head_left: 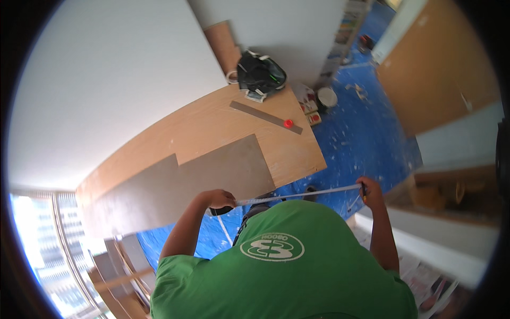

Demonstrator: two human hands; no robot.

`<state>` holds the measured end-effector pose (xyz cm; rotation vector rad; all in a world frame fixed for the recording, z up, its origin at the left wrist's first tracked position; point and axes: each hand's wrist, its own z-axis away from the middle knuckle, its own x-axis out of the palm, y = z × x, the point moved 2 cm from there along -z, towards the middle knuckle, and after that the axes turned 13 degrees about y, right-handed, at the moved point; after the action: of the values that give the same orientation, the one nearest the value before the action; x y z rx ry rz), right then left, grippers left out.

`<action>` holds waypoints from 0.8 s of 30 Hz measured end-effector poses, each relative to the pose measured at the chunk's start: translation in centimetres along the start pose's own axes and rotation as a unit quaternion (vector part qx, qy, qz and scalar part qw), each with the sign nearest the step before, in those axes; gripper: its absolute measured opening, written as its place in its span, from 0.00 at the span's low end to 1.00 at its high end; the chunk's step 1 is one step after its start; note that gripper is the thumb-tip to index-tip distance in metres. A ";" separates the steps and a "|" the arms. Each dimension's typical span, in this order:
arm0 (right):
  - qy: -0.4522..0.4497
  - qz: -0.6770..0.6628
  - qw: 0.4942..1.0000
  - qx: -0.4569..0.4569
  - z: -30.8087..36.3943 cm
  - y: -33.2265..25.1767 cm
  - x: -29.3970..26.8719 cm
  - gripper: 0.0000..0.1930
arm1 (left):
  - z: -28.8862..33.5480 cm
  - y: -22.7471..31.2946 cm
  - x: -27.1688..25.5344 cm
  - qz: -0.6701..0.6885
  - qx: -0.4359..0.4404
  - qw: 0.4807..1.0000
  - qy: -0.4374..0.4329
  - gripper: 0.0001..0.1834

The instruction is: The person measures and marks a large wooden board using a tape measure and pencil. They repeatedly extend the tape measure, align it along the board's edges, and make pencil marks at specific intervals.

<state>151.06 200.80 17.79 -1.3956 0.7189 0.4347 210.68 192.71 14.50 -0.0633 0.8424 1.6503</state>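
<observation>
My left hand [219, 198] is closed around a dark tape measure [222, 211], near the front edge of a grey-brown sheet [223, 170]. The pale tape blade [303, 193] is pulled out across my body, nearly level, to my right hand [373, 192]. That hand grips the far end of the blade and also has a dark pencil or marker [363, 190] with a yellowish tip between its fingers. Both forearms reach out from the sides of a green shirt. The sheet lies on a larger wooden board [202, 121].
On the board lie a metal straightedge [260, 115], a small red round object [288, 123] and a black tool bag [260, 73]. A white bucket [326, 97] stands beyond it on blue floor sheeting [356, 133]. Board offcuts [125, 276] lean at the lower left, beside a window.
</observation>
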 end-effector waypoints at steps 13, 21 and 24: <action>-0.422 0.006 0.853 -0.308 -7.5 -9.3 4.9 0.12 | 3.3 17.8 12.3 0.138 -0.104 0.979 0.112 0.35; -0.241 -0.036 0.842 -0.482 -8.6 -18.0 5.5 0.10 | 2.8 19.0 12.9 0.161 -0.129 0.954 0.216 0.51; -0.130 -0.142 0.844 -0.501 -8.1 -22.4 2.3 0.10 | 4.0 16.3 13.0 0.250 -0.219 0.905 0.265 0.60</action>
<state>166.01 189.21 32.50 -2.3209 -0.0103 0.8027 194.36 205.54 19.16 -0.6866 0.9155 2.3441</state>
